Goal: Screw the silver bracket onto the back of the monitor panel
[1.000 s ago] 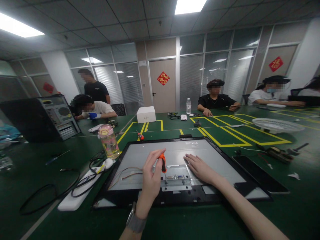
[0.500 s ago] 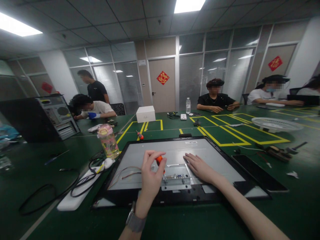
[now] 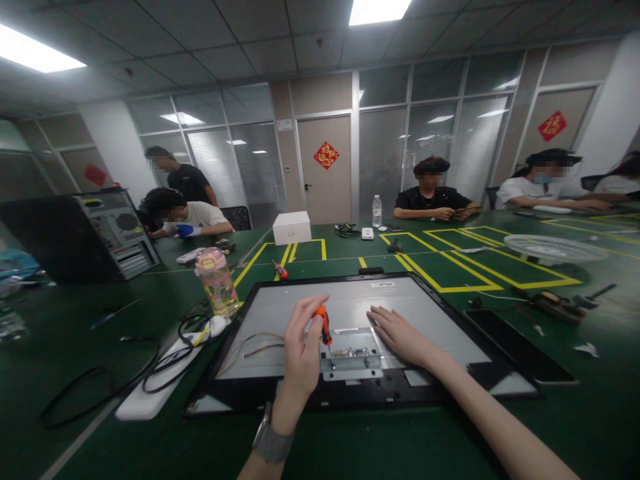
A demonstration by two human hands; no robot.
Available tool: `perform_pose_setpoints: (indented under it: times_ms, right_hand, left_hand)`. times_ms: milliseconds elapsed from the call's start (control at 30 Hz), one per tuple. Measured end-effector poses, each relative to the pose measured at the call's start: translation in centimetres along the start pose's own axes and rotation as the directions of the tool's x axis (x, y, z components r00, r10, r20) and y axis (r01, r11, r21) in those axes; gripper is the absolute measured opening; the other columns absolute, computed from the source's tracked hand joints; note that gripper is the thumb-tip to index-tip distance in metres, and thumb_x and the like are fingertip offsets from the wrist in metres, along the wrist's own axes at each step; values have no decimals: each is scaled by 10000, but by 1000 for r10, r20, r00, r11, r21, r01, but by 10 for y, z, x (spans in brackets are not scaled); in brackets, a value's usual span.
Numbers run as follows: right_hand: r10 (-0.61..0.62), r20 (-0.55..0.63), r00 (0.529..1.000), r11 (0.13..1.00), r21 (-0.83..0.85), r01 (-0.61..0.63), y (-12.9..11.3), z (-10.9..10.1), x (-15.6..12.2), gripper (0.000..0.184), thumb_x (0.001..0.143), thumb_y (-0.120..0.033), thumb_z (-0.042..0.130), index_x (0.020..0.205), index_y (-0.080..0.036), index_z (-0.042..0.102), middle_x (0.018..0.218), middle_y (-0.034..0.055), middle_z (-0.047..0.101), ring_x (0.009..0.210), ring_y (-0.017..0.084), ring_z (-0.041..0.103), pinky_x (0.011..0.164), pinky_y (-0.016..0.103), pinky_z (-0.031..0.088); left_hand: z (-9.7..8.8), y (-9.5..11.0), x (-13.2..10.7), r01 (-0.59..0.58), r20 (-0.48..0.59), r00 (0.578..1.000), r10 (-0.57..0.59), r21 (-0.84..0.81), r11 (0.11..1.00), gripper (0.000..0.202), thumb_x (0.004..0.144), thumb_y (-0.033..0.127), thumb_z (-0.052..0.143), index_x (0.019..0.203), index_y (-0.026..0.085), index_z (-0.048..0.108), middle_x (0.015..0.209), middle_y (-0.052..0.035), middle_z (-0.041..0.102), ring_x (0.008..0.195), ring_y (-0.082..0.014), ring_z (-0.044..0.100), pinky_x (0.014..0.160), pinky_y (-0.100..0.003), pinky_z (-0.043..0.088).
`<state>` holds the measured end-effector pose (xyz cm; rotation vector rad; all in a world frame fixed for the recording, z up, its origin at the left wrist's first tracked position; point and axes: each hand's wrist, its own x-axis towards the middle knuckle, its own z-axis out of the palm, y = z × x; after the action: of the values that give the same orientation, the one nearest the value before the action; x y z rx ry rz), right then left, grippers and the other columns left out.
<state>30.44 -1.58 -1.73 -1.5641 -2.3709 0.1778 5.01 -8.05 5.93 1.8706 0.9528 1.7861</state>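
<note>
Watch on its wrist, the left hand held an orange-and-black screwdriver, thumb and fingers narrow about the handle. Half a second earlier those fingers were curled over it and hid most of it; now they had straightened and more handle showed. The screwdriver's long axis stood steep, butt up and leaning left, tip down at the left part of a metal bracket on the grey-backed panel. The right hand lay flat beside the bracket, fingers slightly spread, pressing nothing between them, just as before. A white label near the panel's far edge was too small to read. Beyond, a white box bore a handwritten mark like a "4". The standing person had bent lower and farther left. On the right-hand door, a red diamond sign read "福".
</note>
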Motion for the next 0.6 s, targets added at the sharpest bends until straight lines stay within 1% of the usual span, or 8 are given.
perform_pose_setpoints:
  times_ms: [67,133,200,267,333,467,533,600]
  right_hand:
    - [0,11,1000,1000,-12,0,-1,-1,0,541,1002,-366,269,1444,-138,482,1532,145,414,1433,272,354,1188,493,251]
    - [-4,19,1000,1000,-22,4,-1,-1,0,549,1002,-360,265,1448,-117,473,1533,153,409,1434,277,350,1187,493,256]
    - [-10,10,1000,1000,-19,10,0,-1,0,545,1001,-352,268,1444,-114,476,1531,156,413,1431,280,356,1183,499,261]
    - [-14,-8,1000,1000,-10,14,0,0,0,531,999,-345,275,1438,-135,486,1524,153,424,1425,275,368,1178,507,268]
    - [-15,-18,1000,1000,-2,15,2,1,0,517,999,-346,283,1434,-162,494,1521,144,433,1423,267,373,1173,509,274]
    - [-15,-22,1000,1000,3,15,2,2,0,509,998,-347,291,1435,-181,494,1523,130,435,1425,263,370,1173,502,275]
    - [-15,-18,1000,1000,2,15,1,1,0,516,999,-347,284,1435,-166,493,1522,138,433,1423,267,372,1174,504,274]
    - [-15,-4,1000,1000,-8,15,0,0,0,531,1001,-350,274,1437,-137,488,1523,152,428,1424,275,369,1176,504,270]
  left_hand:
    - [0,0,1,0,22,1000,0,-22,1000,309,972,277,451,1153,201,690,1168,-95,649,1079,-218,608,950,-343,470]
    - [1,-1,1,13,24,1000,-13,-29,999,299,965,270,472,1168,200,680,1157,-97,661,1051,-215,621,932,-339,476]
    - [3,-4,0,12,3,1000,-12,-2,1000,252,939,262,532,1123,206,694,1078,-86,662,992,-205,627,892,-323,485]
    - [3,-6,0,-2,-36,999,4,49,999,184,898,254,602,1034,209,718,985,-65,634,935,-193,620,863,-311,486]
    - [3,-6,0,-5,-58,998,9,77,997,164,892,264,613,996,207,726,967,-60,610,925,-192,614,867,-318,486]
    - [2,-3,0,31,-3,1000,-31,-20,999,296,972,288,459,1141,201,686,1092,-93,644,994,-208,621,893,-349,499]
    - [3,-3,0,51,14,999,-50,-55,997,317,983,280,434,1183,200,666,1064,-89,662,956,-198,632,862,-338,513]
    - [4,-4,0,53,4,999,-53,-40,998,286,961,278,490,1166,199,674,995,-77,660,893,-185,636,811,-313,524]
